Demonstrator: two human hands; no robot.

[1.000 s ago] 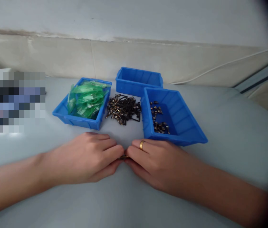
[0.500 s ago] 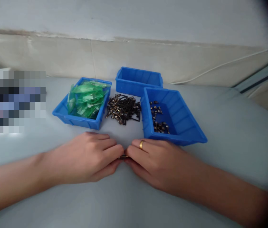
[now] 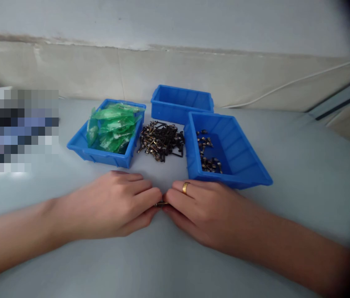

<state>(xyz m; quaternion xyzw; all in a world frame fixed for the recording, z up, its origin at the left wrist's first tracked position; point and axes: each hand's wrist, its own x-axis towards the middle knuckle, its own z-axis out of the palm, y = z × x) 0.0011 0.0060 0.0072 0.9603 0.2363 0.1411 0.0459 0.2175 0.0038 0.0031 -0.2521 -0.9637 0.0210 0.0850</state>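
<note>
Between 2 hands — left hand (image 3: 122,205), right hand (image 3: 204,209) — 1 small metal part (image 3: 161,203), pinched by closed fingertips.

**Containers around a pile on the smooth grey tabletop (image 3: 311,165)**

The loose heap of dark and brassy metal parts (image 3: 162,142) lies directly on the tabletop, between the blue rectangular plastic left bin (image 3: 106,159) and the blue tapered plastic right bin (image 3: 246,157). Crumpled green translucent plastic packets (image 3: 113,124) lie in the left bin. Small brassy and dark metal pieces (image 3: 210,164) lie in the right bin, towards its left side. The blue rectangular plastic rear bin (image 3: 178,112) stands behind the heap, before the pale flat wall (image 3: 78,66). Its right end is near the right bin's back left corner; contact is unclear. The thin white cable (image 3: 286,87) runs rightward behind the right bin.
</note>
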